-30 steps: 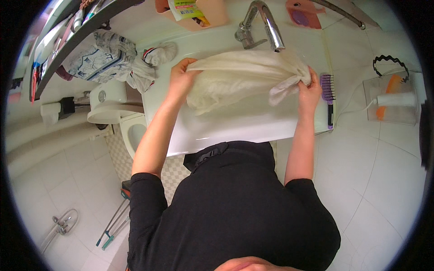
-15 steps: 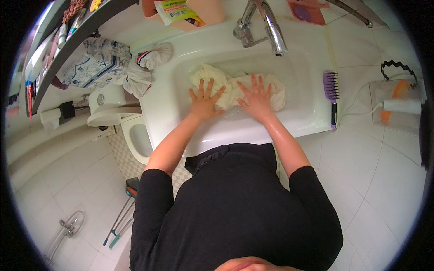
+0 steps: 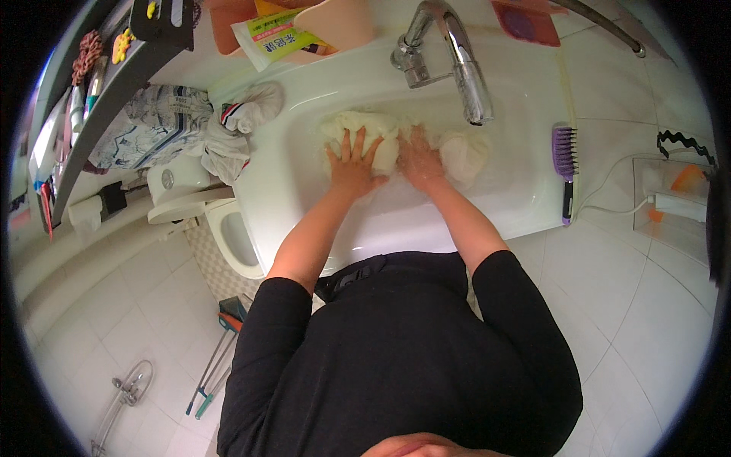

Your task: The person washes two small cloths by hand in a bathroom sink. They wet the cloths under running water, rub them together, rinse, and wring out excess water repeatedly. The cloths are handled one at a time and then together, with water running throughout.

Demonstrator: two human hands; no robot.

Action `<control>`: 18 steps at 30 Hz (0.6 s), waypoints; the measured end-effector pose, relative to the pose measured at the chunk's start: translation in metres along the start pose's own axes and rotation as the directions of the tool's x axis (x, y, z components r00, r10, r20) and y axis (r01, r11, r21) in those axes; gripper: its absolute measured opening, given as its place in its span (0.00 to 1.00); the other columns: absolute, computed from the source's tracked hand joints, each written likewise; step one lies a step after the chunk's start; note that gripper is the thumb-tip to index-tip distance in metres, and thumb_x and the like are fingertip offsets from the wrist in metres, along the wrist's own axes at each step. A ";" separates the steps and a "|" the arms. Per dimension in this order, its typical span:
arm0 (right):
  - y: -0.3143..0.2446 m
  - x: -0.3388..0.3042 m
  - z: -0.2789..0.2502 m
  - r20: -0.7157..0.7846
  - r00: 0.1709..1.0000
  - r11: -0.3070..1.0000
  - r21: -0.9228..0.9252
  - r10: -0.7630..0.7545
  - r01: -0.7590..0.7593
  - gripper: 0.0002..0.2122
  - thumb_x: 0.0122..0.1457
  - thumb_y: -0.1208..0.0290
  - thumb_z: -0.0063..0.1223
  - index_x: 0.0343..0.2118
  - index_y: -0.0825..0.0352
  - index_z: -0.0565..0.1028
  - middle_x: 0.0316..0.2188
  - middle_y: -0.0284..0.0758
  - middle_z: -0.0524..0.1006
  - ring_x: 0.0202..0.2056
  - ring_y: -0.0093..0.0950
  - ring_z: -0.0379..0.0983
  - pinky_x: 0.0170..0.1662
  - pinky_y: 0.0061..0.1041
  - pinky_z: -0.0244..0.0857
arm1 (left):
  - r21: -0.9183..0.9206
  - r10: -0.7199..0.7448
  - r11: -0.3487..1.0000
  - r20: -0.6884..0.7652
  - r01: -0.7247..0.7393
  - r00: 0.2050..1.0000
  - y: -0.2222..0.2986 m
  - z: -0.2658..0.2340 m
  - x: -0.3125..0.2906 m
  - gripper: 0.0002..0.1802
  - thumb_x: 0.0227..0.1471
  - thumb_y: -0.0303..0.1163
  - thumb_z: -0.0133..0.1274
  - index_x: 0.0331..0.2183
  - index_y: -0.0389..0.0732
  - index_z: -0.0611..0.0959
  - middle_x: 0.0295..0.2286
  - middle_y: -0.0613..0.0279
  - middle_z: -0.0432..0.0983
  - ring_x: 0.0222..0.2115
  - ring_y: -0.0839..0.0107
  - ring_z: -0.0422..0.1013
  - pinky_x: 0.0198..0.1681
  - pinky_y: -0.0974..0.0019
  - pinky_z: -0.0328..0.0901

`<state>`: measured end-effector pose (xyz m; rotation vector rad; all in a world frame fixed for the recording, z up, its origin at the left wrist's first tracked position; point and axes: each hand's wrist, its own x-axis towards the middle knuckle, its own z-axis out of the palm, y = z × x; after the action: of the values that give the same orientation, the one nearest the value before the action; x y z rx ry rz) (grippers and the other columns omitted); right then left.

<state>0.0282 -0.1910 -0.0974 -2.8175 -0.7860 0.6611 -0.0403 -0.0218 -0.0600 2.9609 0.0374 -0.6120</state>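
Observation:
A cream-white wet cloth [image 3: 464, 154] lies bunched in shallow water in the white sink [image 3: 525, 171], with one bulge at the left and another at the right. My left hand [image 3: 355, 166] presses flat on the left bulge, fingers spread. Pushed down between the two bulges is my right hand [image 3: 419, 161], its fingers stretched out and partly under water. The cloth beneath both palms is hidden.
A chrome faucet [image 3: 468, 80] arches over the sink's back. A purple hairbrush [image 3: 565, 156] lies on the right rim. Patterned clothing [image 3: 156, 126] and a bunched white cloth [image 3: 256, 107] sit at the left edge. A peach container [image 3: 346, 24] holding a packet [image 3: 278, 38] stands behind.
My right hand has moved left and sunk deeper into the water, and the cloth has parted into two bulges around it. My left hand has shifted slightly right, still pressing on the cloth.

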 end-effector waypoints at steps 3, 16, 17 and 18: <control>-0.003 0.005 -0.002 -0.008 1.000 0.999 0.051 -0.001 0.001 0.33 0.51 0.58 0.48 0.60 0.51 0.51 0.62 0.43 0.41 0.63 0.40 0.35 0.55 0.48 0.51 | 0.029 -0.020 0.999 -0.001 0.020 1.000 0.001 0.002 0.009 0.49 0.38 0.64 0.50 0.59 0.64 0.49 0.61 0.64 0.32 0.61 0.54 0.32 0.52 0.27 0.34; 0.040 -0.032 -0.097 -0.307 0.950 0.832 0.511 -0.056 0.214 0.06 0.38 0.79 0.50 0.23 0.65 0.69 0.20 0.39 0.71 0.25 0.40 0.69 0.29 0.33 0.61 | -0.464 0.015 0.876 -0.241 -0.129 0.970 -0.071 -0.031 -0.008 0.18 0.44 0.32 0.54 0.40 0.46 0.75 0.36 0.55 0.73 0.38 0.55 0.69 0.40 0.60 0.65; 0.039 -0.046 -0.107 -0.305 0.945 0.857 0.451 -0.115 0.250 0.06 0.38 0.79 0.50 0.23 0.66 0.68 0.19 0.39 0.71 0.25 0.40 0.68 0.28 0.33 0.60 | -0.436 0.066 0.888 -0.199 -0.149 0.978 -0.069 -0.040 -0.016 0.14 0.43 0.30 0.53 0.37 0.44 0.76 0.33 0.56 0.73 0.36 0.56 0.70 0.38 0.59 0.65; 0.036 -0.060 -0.115 -0.295 0.939 0.875 0.390 -0.177 0.287 0.06 0.38 0.80 0.49 0.22 0.66 0.67 0.19 0.39 0.70 0.24 0.40 0.68 0.27 0.33 0.60 | -0.412 0.111 0.896 -0.151 -0.165 0.982 -0.066 -0.047 -0.027 0.10 0.43 0.28 0.52 0.33 0.41 0.77 0.31 0.57 0.73 0.34 0.56 0.70 0.36 0.58 0.65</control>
<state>0.0502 -0.2554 0.0190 -2.2982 -0.8014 0.3697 -0.0495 0.0498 -0.0135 2.5455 -0.0269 -0.3450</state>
